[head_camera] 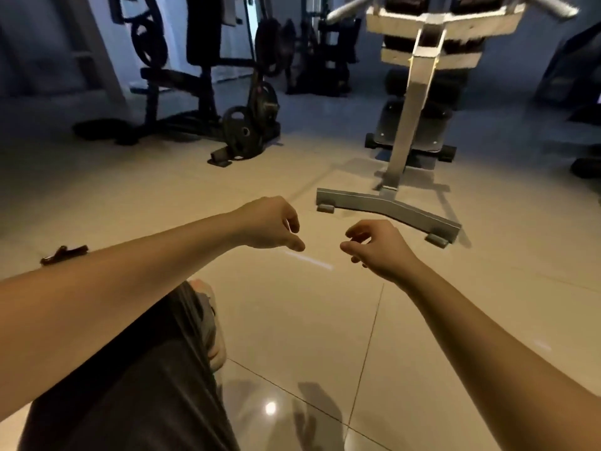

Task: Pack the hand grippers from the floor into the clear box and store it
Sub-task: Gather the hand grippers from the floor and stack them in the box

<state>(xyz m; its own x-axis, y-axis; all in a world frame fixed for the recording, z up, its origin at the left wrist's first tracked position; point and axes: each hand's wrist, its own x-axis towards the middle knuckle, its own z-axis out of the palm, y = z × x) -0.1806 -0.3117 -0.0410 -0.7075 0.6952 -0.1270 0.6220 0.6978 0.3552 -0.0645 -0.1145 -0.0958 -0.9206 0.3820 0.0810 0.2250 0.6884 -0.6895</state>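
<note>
My left hand (271,224) and my right hand (374,247) hang out in front of me over the tiled floor, a short gap between them. Both have loosely curled fingers and hold nothing. A dark hand gripper (63,254) lies on the floor at the far left, partly hidden behind my left forearm. No clear box is in view.
A grey bench stand with a T-shaped foot (388,208) stands just beyond my hands. Black weight machines and plates (242,130) fill the back left. My leg in dark trousers (136,369) and my foot are below. Beige floor tiles (325,320) spread around.
</note>
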